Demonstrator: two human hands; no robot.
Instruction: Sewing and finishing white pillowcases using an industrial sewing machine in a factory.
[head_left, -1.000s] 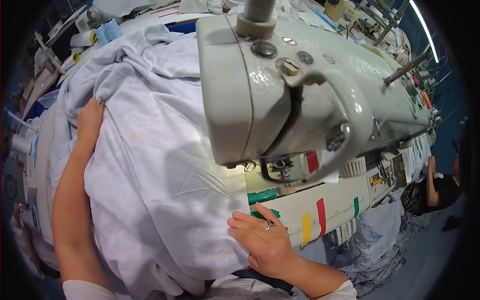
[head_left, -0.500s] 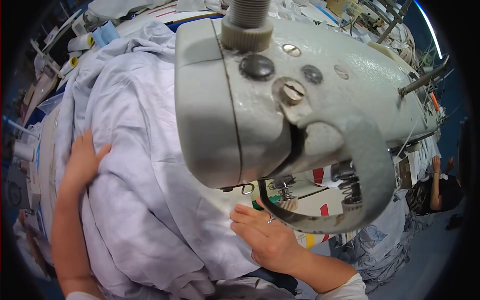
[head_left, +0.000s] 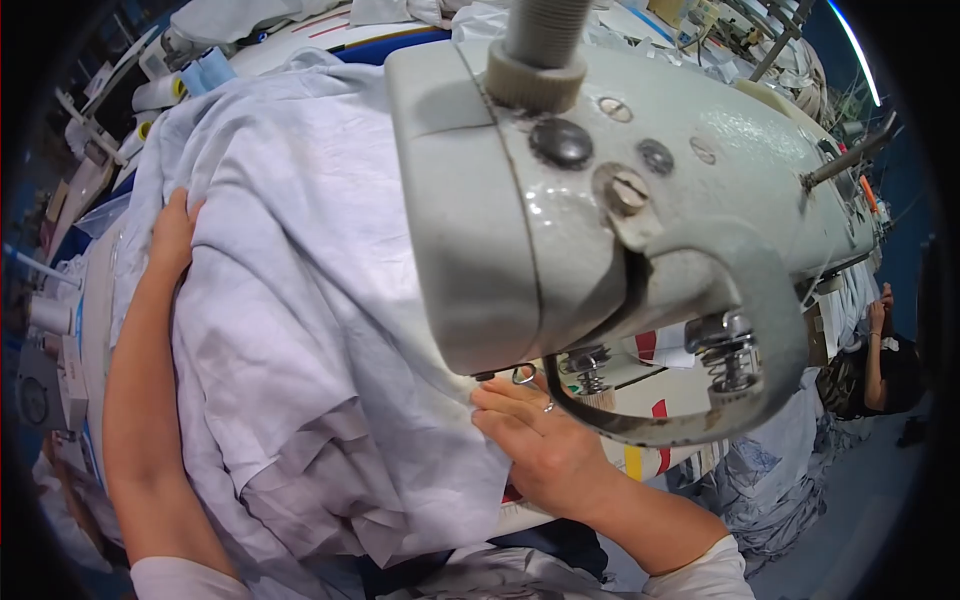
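A large piece of white cloth (head_left: 300, 200) lies in loose folds beneath and to the left of a pale grey sewing machine head (head_left: 470, 220). At the cloth's far left side, my left hand (head_left: 174, 238) is closed on a fold, its fingers partly hidden by the fabric. My right hand (head_left: 545, 445), with a ring on one finger, rests with fingers stretched out at the cloth's right edge, just below the machine's front end. Its thumb is hidden. The curved metal guard (head_left: 770, 330) stands right of that hand, and the needle area is hidden behind the machine head.
Thread cones (head_left: 158, 92) stand at the far left. A grey box with a dial (head_left: 35, 395) sits at the left rim. Heaped cloth (head_left: 750, 480) lies at the lower right. Another person (head_left: 875, 365) is at the far right.
My left hand has moved farther away along the cloth, and its fingers have drawn together. The cloth has shifted away from me, its near folds spreading. My right hand stays by the machine's front end.
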